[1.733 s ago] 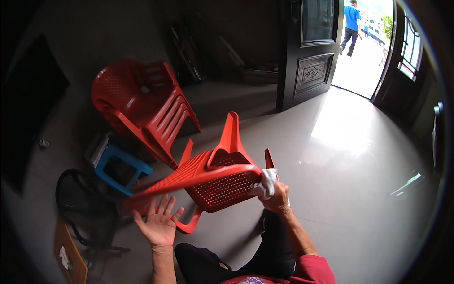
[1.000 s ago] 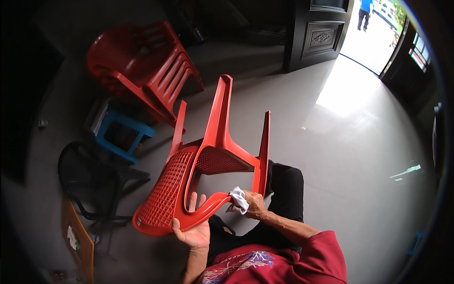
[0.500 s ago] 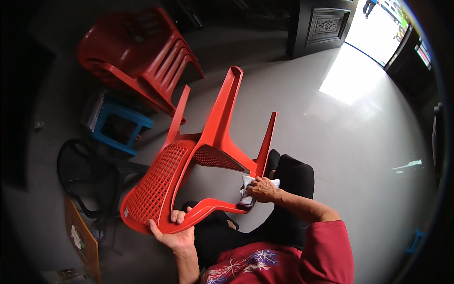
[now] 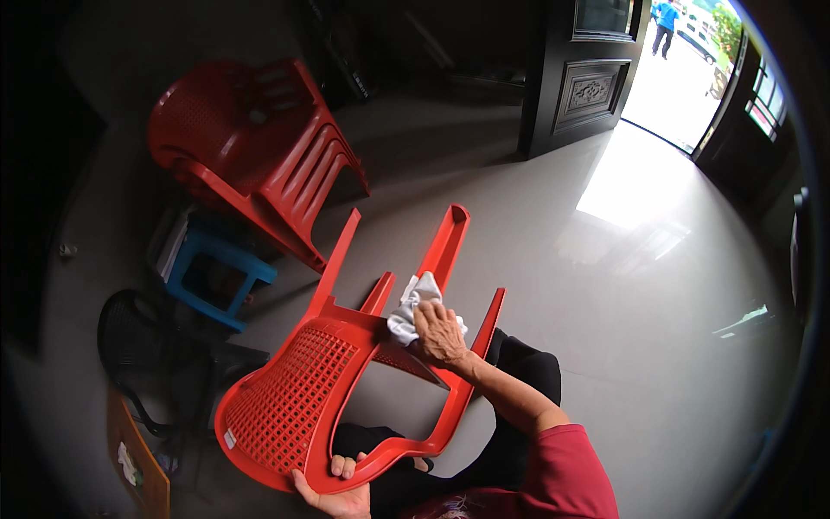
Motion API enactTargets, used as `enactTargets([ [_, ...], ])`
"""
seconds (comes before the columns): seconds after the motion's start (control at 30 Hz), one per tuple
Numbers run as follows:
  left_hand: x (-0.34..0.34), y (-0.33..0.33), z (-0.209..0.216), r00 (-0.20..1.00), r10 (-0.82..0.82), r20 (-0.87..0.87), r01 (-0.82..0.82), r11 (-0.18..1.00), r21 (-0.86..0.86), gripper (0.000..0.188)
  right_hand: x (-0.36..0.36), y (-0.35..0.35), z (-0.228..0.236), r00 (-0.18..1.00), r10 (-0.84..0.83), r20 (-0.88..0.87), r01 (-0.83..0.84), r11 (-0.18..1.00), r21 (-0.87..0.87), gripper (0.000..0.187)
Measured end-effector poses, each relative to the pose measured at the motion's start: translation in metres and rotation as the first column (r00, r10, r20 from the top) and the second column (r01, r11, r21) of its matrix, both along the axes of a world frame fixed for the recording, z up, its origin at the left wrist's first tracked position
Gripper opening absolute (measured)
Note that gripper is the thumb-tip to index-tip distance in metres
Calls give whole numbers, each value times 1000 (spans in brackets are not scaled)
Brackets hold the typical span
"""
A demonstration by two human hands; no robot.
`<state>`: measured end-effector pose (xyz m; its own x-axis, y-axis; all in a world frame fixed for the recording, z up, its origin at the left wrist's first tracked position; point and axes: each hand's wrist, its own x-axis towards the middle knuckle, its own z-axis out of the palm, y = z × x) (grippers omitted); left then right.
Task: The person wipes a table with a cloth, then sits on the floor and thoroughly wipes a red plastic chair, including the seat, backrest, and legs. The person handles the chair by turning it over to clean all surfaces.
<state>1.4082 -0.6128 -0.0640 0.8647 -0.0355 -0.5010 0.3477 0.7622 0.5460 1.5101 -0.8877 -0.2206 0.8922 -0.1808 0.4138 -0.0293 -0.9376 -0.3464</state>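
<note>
A red plastic armchair (image 4: 294, 389) lies tipped in front of me, its legs pointing away and its perforated backrest toward my lower left. My left hand (image 4: 337, 497) grips the backrest's rim near its lower corner, thumb on one side and fingers curled over the other. With my right hand (image 4: 443, 336) I press a crumpled white-and-grey cloth (image 4: 415, 310) against the base of a chair leg (image 4: 448, 238), beside the seat. The hand and cloth hide that part of the chair.
Stacked red chairs (image 4: 251, 156) stand at the far left, a blue stool (image 4: 212, 272) near them. Closer left are a black chair (image 4: 138, 346) and a wooden board (image 4: 138, 458). A dark carved door (image 4: 588, 86) stands open at the back right; outside is a person (image 4: 664, 26).
My right hand has moved the cloth left and away from me, from near the armrest to the leg's base. The chair has turned slightly, and the view has tilted up.
</note>
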Motion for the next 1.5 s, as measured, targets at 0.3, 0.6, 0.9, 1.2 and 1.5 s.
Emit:
enactTargets([
  [0.3,-4,-4,2,984,-178,33,177,984,13,47,101,-163,-21,681,-733,-1,709,658,253,42],
  [0.6,-20,1,-6,948,-289,136,270,952,141,47,56,-117,-26,571,92,-816,-251,966,-67,31],
  [0.9,-17,28,-36,911,-366,188,360,931,69,51,8,-45,-79,920,315,-232,-340,937,-75,19],
  [1.2,-23,14,-25,945,-318,81,319,948,-8,47,-22,-153,-72,289,-954,-82,848,215,484,35],
  [1.5,-16,1,-11,924,-362,125,329,917,225,39,-24,-107,-94,652,-727,-216,666,413,621,28],
])
